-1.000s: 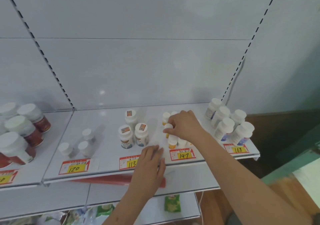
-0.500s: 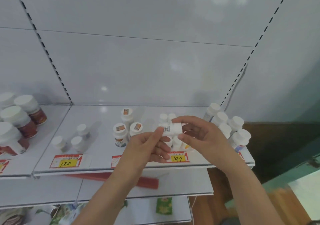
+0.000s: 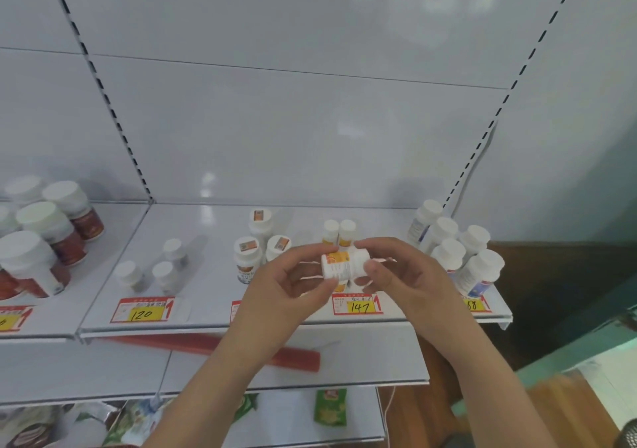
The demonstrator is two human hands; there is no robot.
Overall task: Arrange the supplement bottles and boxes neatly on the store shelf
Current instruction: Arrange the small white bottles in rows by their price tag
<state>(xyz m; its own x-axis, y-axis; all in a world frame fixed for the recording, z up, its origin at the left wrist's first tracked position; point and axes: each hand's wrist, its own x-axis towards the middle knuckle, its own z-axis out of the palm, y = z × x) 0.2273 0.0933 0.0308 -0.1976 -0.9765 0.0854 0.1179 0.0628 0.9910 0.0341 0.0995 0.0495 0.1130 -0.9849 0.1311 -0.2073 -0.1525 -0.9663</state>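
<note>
A small white bottle with an orange label point(image 3: 343, 264) lies sideways in the air above the white shelf point(image 3: 206, 313). My left hand point(image 3: 286, 290) pinches its base end and my right hand point(image 3: 400, 275) pinches its cap end. Behind it two matching small bottles point(image 3: 339, 231) stand upright at the "147" price tag point(image 3: 356, 304). Three white bottles with stickers on their caps point(image 3: 260, 244) stand to the left of my hands. Several blue-labelled white bottles point(image 3: 455, 247) stand at the shelf's right end.
Three small grey-white bottles point(image 3: 151, 268) stand above the "120" tag. Large red-labelled jars point(image 3: 48, 237) fill the neighbouring shelf on the left. A long red box point(image 3: 241, 347) lies on the shelf below, and green packets point(image 3: 331, 408) lie lower down.
My right hand lifted a small bottle off the shelf, my left hand rose from the shelf edge and took its other end, and the bottle has been turned so its orange label shows.
</note>
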